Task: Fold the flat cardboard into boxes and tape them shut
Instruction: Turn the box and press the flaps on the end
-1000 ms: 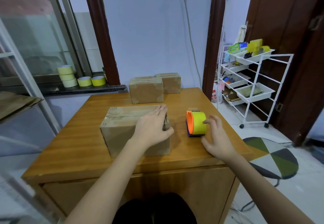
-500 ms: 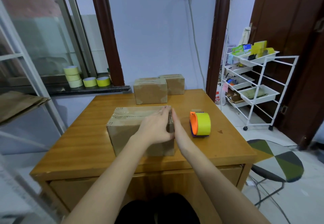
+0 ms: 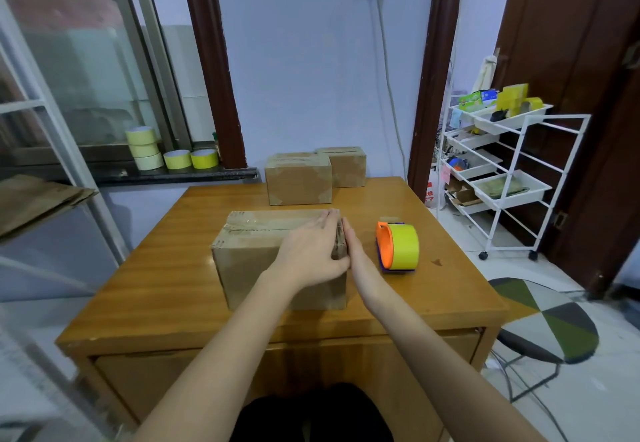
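Note:
A taped cardboard box [image 3: 252, 254] stands on the wooden table [image 3: 166, 285] in front of me. My left hand [image 3: 311, 251] lies flat on the right part of its top, fingers straight. My right hand [image 3: 356, 254] presses edge-on against the box's right end, fingers straight. An orange tape dispenser [image 3: 396, 246] with a yellow roll stands on the table just right of my right hand, untouched.
Two more closed boxes [image 3: 298, 178] [image 3: 346, 164] stand at the table's far edge. Several yellow tape rolls [image 3: 145, 147] sit on the window sill at left. A white wire trolley [image 3: 502, 171] and a stool [image 3: 550, 324] are to the right. Flat cardboard [image 3: 31, 199] lies at far left.
My right hand left the tape dispenser and moved left to the box's right end. My left hand stayed on the box top.

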